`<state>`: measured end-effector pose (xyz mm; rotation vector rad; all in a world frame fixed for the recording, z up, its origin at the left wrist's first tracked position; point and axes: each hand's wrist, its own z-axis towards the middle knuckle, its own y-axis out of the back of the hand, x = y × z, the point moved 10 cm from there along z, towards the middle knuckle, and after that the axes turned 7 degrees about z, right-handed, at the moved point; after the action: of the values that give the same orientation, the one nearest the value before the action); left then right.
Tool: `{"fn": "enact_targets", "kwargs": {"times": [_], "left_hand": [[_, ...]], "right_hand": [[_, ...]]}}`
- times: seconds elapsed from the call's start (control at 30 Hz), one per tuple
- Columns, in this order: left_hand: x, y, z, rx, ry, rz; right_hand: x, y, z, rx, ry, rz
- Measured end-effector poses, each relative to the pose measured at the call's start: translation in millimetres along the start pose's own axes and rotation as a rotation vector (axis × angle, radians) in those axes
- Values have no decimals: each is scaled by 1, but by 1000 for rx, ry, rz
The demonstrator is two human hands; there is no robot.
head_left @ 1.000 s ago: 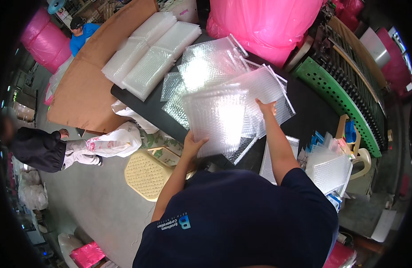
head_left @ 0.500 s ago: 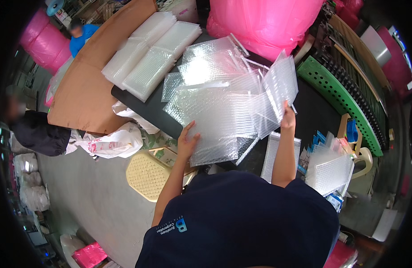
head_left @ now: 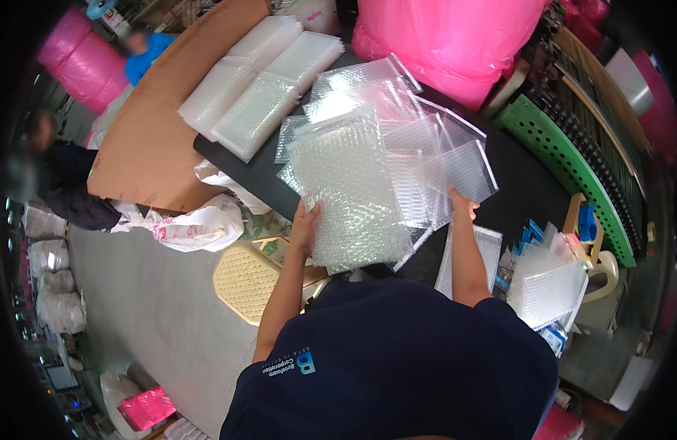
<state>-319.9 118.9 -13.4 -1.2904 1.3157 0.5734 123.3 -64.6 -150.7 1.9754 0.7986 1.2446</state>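
Observation:
A clear bubble wrap bag lies tilted on top of a loose, fanned-out pile of similar bags on the black table. My left hand grips its lower left edge, thumb on top. To the right, my right hand is at the near edge of another clear bag that lies flat at the pile's right side. Its thumb stands apart from the fingers, and I see nothing held in it. Below that hand, a further bubble wrap bag lies partly behind my right forearm.
Neat stacks of bubble wrap bags stand at the far left, beside a brown board. A big pink roll is behind the pile; a green perforated machine guard runs along the right. A cream stool is at lower left. Two people are farther left.
The bag my right hand held up now lies on the pile's right side, and that hand has lowered slightly. The top bag by my left hand has turned more upright in view.

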Motion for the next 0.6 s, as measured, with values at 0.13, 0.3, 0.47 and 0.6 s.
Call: {"fn": "enact_targets", "kwargs": {"times": [0.13, 0.3, 0.47, 0.6], "left_hand": [[14, 5, -9, 138, 142, -503], [11, -23, -4, 557, 161, -1143], [21, 22, -3, 339, 174, -854], [-9, 16, 6, 23, -60, -81]], "right_hand": [[2, -21, 3, 29, -65, -69], [-33, -38, 109, 45, -116, 766], [86, -19, -42, 1624, -157, 1685], [107, 39, -145, 1538, 198, 1267]]}}
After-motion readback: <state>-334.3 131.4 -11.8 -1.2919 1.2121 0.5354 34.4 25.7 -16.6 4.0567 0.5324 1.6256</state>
